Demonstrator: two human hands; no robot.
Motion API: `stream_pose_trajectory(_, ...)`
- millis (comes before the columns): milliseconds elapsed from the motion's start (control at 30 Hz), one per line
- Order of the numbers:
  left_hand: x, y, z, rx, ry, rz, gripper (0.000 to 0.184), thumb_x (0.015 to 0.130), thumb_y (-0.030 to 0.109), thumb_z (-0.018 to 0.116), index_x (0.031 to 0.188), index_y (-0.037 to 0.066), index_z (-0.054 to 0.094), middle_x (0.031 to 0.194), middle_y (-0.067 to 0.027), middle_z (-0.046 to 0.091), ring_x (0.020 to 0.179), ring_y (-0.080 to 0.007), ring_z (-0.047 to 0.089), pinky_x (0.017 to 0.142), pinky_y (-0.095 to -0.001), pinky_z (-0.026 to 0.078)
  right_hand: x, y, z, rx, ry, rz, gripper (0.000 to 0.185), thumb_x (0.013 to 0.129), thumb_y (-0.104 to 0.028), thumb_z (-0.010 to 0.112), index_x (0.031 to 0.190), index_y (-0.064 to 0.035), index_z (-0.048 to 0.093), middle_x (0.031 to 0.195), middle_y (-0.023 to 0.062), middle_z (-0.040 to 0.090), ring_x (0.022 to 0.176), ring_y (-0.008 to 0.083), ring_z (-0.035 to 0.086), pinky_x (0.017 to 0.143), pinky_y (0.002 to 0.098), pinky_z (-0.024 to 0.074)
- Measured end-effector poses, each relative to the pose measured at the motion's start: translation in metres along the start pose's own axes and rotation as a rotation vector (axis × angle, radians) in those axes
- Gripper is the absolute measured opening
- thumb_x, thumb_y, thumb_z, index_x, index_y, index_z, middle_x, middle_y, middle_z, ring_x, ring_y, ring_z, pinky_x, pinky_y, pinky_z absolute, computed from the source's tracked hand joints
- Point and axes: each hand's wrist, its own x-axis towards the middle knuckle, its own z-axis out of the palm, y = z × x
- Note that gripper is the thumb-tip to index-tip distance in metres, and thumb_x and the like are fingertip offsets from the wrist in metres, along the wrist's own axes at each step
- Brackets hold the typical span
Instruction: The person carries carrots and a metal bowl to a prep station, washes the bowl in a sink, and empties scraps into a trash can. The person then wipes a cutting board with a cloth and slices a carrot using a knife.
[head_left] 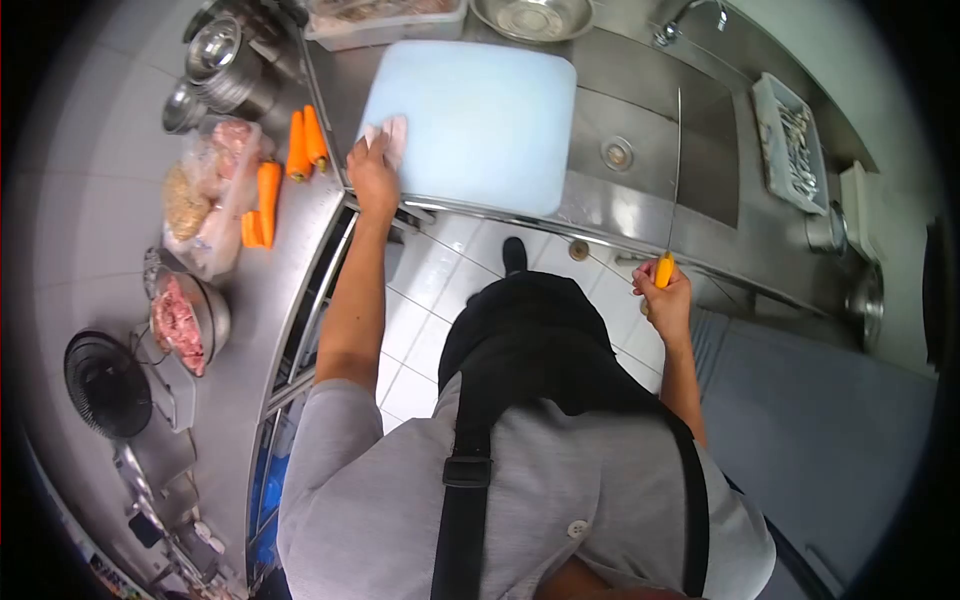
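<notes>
My left hand [374,178] presses a pale pinkish cloth [390,140] onto the left edge of a white cutting board [480,125]. The board lies on the steel counter, its near edge close to the counter's front. On the right, my right hand [664,298] is closed around the yellow handle of a knife [665,270]. Its long thin blade points away from me, over the counter edge and the sink. The blade does not touch the board.
Carrots [268,195], bagged meat [215,190], a bowl of meat [190,320] and a black strainer [107,384] are on the left counter. Steel bowls [215,50] stand behind. To the right are a sink [650,140] and a white utensil tray [775,150].
</notes>
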Motion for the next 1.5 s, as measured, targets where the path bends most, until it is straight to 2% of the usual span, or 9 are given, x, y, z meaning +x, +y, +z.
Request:
stream_pose_trajectory(200,-0.068,0.166,0.048,-0.388,-0.046,0.22,0.038,0.079,-0.008,0.056,0.112,0.006,0.069,0.112,-0.0232,0.066,0.107,-0.0426,0.06,0.092,-0.0516,0.049,-0.05,-0.005,-0.023,-0.149,0.158,0.066,0.028,0.088,-0.016,0.081,0.08,-0.008,0.054,0.063,-0.0063,0.049,0.054,0.0042,0.042,0.05,0.0249,0.0354)
stream_pose_trajectory(367,-0.09,0.291,0.045,-0.933,-0.373,0.231,0.045,0.083,-0.008,0.057,0.122,0.01,0.068,0.117,-0.0257,0.062,0.108,-0.046,0.059,0.097,-0.0479,0.048,-0.052,0.003,-0.06,-0.198,0.229,0.041,0.029,0.087,-0.018,0.081,0.08,-0.006,0.056,0.066,-0.0041,0.051,0.058,0.0064,0.042,0.053,0.0267,0.0383)
stream_pose_trajectory(633,-0.089,0.38,0.092,-0.393,-0.957,0.5,0.042,0.085,0.017,0.072,0.126,0.009,0.069,0.144,-0.0233,0.048,0.129,-0.0426,0.048,0.11,-0.0498,0.041,-0.044,0.019,-0.117,-0.161,0.326,-0.017,0.029,0.087,-0.017,0.081,0.079,-0.0049,0.055,0.067,-0.0025,0.05,0.062,0.0086,0.043,0.057,0.0286,0.0397)
stream_pose_trajectory(733,-0.107,0.406,0.143,-0.481,-0.845,0.843,0.025,0.086,0.02,0.065,0.097,0.0,0.076,0.113,-0.0258,0.066,0.117,-0.0397,0.058,0.103,-0.0495,0.045,-0.016,0.023,-0.122,-0.269,0.265,-0.068,0.029,0.088,-0.018,0.081,0.08,-0.0045,0.056,0.067,-0.0013,0.051,0.063,0.0093,0.044,0.058,0.029,0.04)
stream_pose_trajectory(833,-0.098,0.444,0.109,-0.374,-0.989,0.566,0.036,0.09,0.035,0.066,0.106,0.005,0.077,0.124,-0.0241,0.063,0.117,-0.0424,0.057,0.104,-0.051,0.044,0.026,0.019,-0.107,-0.231,0.143,-0.263,0.028,0.089,-0.02,0.08,0.083,-0.004,0.058,0.068,-0.0001,0.053,0.062,0.01,0.044,0.057,0.03,0.0409)
stream_pose_trajectory(1067,-0.051,0.311,0.021,-0.703,-0.407,0.274,0.025,0.09,0.009,0.068,0.114,0.002,0.07,0.118,-0.0188,0.064,0.111,-0.0341,0.063,0.093,-0.0405,0.054,0.074,-0.068,-0.048,-0.037,-0.339,-0.07,0.024,0.095,-0.019,0.074,0.107,0.0007,0.069,0.073,-0.0011,0.059,0.066,0.0085,0.052,0.061,0.0275,0.0451)
stream_pose_trajectory(1200,-0.036,0.164,-0.033,-0.439,-0.03,-0.257,0.035,0.088,0.005,0.069,0.123,0.005,0.067,0.115,-0.0151,0.067,0.091,-0.0253,0.069,0.077,-0.0351,0.058,0.104,-0.039,0.014,-0.158,-0.325,-0.303,0.025,0.097,-0.022,0.071,0.11,-0.0005,0.07,0.072,-0.0028,0.058,0.056,0.004,0.046,0.05,0.0232,0.0392)
stream_pose_trajectory(1367,-0.018,-0.032,-0.096,0.045,0.286,-0.54,0.049,0.086,0.007,0.068,0.132,-0.004,0.056,0.129,-0.0289,0.059,0.12,-0.044,0.056,0.105,-0.0491,0.045,0.1,-0.07,0.112,-0.169,-0.292,-0.226,0.027,0.1,-0.028,0.069,0.101,-0.0016,0.067,0.067,-0.0044,0.055,0.052,0.0062,0.046,0.046,0.028,0.0366)
stream_pose_trajectory(1500,0.01,-0.129,-0.101,0.181,0.265,-0.59,0.048,0.086,0.009,0.067,0.131,-0.004,0.054,0.123,-0.0252,0.061,0.118,-0.0442,0.056,0.102,-0.0505,0.045,0.127,-0.056,0.156,-0.755,-0.438,-0.307,0.037,0.101,-0.033,0.062,0.101,0.0034,0.064,0.074,0.0198,0.065,0.066,0.0334,0.065,0.063,0.0433,0.0487)
